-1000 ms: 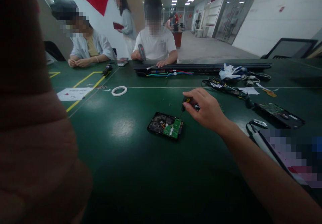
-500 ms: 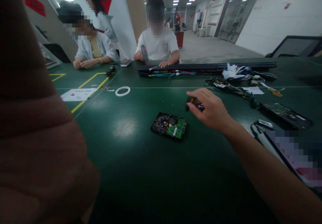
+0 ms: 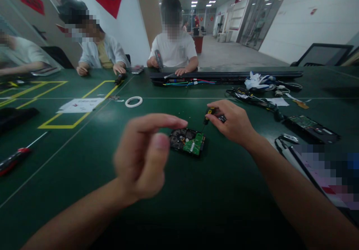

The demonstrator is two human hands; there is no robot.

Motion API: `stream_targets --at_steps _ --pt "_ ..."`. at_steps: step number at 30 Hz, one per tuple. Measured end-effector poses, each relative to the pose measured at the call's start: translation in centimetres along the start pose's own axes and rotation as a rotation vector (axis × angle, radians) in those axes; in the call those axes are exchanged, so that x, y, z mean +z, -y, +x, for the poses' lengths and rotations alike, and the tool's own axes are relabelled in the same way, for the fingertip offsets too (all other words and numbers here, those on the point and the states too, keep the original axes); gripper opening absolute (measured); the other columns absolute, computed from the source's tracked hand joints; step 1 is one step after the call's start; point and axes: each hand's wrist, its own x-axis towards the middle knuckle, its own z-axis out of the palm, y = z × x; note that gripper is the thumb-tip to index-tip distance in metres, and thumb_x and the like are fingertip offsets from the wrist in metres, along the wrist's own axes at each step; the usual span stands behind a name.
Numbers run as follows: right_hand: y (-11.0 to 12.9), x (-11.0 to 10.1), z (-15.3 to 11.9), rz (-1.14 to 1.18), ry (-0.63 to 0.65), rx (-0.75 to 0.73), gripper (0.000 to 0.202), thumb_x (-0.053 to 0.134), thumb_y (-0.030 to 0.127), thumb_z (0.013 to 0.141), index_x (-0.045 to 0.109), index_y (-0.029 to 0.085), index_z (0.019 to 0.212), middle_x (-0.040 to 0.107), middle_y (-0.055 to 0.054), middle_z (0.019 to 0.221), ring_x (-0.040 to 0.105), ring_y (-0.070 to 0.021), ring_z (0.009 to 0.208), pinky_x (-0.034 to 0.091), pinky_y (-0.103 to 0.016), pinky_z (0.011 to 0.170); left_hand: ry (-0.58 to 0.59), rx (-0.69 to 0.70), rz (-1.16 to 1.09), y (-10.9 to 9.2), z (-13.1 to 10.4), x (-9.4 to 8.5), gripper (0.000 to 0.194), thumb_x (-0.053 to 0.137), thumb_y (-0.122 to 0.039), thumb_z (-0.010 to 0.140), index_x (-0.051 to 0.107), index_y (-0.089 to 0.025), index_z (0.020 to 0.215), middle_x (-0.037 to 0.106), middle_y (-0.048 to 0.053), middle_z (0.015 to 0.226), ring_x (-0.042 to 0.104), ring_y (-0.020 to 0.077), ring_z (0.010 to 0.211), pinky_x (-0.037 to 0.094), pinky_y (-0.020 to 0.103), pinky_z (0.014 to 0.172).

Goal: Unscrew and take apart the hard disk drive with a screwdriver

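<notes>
The right hand (image 3: 232, 121) grips a screwdriver (image 3: 208, 116) above the hard drive (image 3: 193, 142) to its left. The left hand (image 3: 133, 158) has thumb and forefinger apart.

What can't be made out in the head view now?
All in the head view:
Rectangular black hard drive with green circuit board: left end hidden behind the bare left hand.
Black-and-yellow screwdriver: handle partly covered by the bare right hand; tip too small to tell if seated.
Red-and-black-handled screwdriver: handle cut off by left edge.
White paper sheet: print too small.
</notes>
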Motion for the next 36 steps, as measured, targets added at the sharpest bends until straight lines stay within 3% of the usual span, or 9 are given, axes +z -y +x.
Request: stream_targets --at_steps 4,6,8,13,17,22,27,32,36 --pt "0.1 -0.1 0.0 -0.003 -0.011 -0.046 0.025 0.060 0.024 0.098 0.066 0.019 0.122 0.073 -0.013 0.119 0.071 -0.0282 0.104 0.059 -0.044 0.088 0.524 0.121 0.215 4.0 -5.2 3.9 0.023 0.052 -0.018 0.104 0.064 -0.017 0.123 0.071 0.011 0.120 0.068 0.0223 0.112 0.059 0.042 0.098" --pt "0.0 0.0 0.0 -0.008 -0.013 -0.044 0.025 0.059 0.023 0.099 0.066 0.019 0.122 0.073 -0.013 0.119 0.071 -0.0284 0.105 0.058 -0.044 0.089 0.676 0.230 0.359 5.7 -7.2 5.3 0.027 0.054 -0.021 0.104 0.064 -0.016 0.128 0.068 0.013 0.131 0.062 0.0277 0.126 0.055 0.048 0.106" --pt "-0.1 0.0 -0.1 -0.012 -0.008 -0.023 0.025 0.060 0.025 0.098 0.066 0.019 0.122 0.074 -0.013 0.117 0.072 -0.0284 0.101 0.058 -0.044 0.087 0.744 0.272 0.438 6.7 -8.4 5.9 0.032 0.057 -0.025 0.104 0.062 -0.014 0.133 0.063 0.015 0.140 0.058 0.0302 0.132 0.052 0.048 0.109" --pt "-0.2 0.1 0.0 0.000 -0.005 0.004 0.028 0.064 0.027 0.097 0.064 0.020 0.124 0.073 -0.012 0.114 0.072 -0.0270 0.096 0.058 -0.042 0.083 0.765 0.357 0.584 6.9 -8.6 5.7 0.032 0.052 -0.018 0.106 0.061 -0.011 0.136 0.061 0.017 0.144 0.059 0.0310 0.132 0.052 0.048 0.109" --pt "0.1 -0.1 0.1 0.000 0.001 -0.005 0.020 0.064 0.028 0.097 0.065 0.022 0.116 0.073 -0.010 0.107 0.071 -0.0264 0.094 0.058 -0.041 0.081 0.756 0.294 0.599 7.7 -8.9 5.5 0.034 0.052 -0.021 0.107 0.060 -0.012 0.139 0.064 0.016 0.140 0.060 0.0300 0.129 0.053 0.048 0.108" --pt "0.0 0.2 0.0 0.005 -0.013 -0.020 0.024 0.060 0.024 0.097 0.063 0.020 0.121 0.070 -0.013 0.123 0.071 -0.0279 0.101 0.059 -0.044 0.086 0.734 0.268 0.544 8.7 -9.2 5.6 0.034 0.048 -0.015 0.107 0.062 -0.013 0.138 0.066 0.013 0.138 0.063 0.0257 0.128 0.054 0.044 0.108" --pt "-0.1 0.3 0.1 -0.001 -0.006 -0.003 0.021 0.061 0.026 0.098 0.065 0.021 0.119 0.072 -0.012 0.116 0.071 -0.0281 0.098 0.059 -0.043 0.081 0.703 0.270 0.548 8.5 -9.0 5.6 0.033 0.048 -0.015 0.107 0.066 -0.014 0.134 0.069 0.012 0.135 0.065 0.0250 0.125 0.056 0.043 0.105" --pt "-0.2 0.1 0.2 -0.035 0.028 -0.054 0.026 0.055 0.023 0.100 0.064 0.020 0.124 0.071 -0.015 0.120 0.067 -0.0324 0.113 0.055 -0.052 0.097 0.676 0.291 0.554 8.4 -9.0 5.7 0.031 0.049 -0.014 0.107 0.067 -0.013 0.132 0.070 0.011 0.134 0.066 0.0256 0.124 0.057 0.043 0.105" --pt "-0.3 0.2 0.1 -0.026 -0.007 -0.051 0.027 0.055 0.022 0.099 0.064 0.019 0.124 0.071 -0.015 0.122 0.068 -0.0322 0.113 0.056 -0.052 0.097 0.652 0.295 0.569 8.5 -9.0 6.2 0.030 0.050 -0.016 0.107 0.069 -0.014 0.130 0.071 0.010 0.132 0.067 0.0246 0.122 0.058 0.043 0.103"
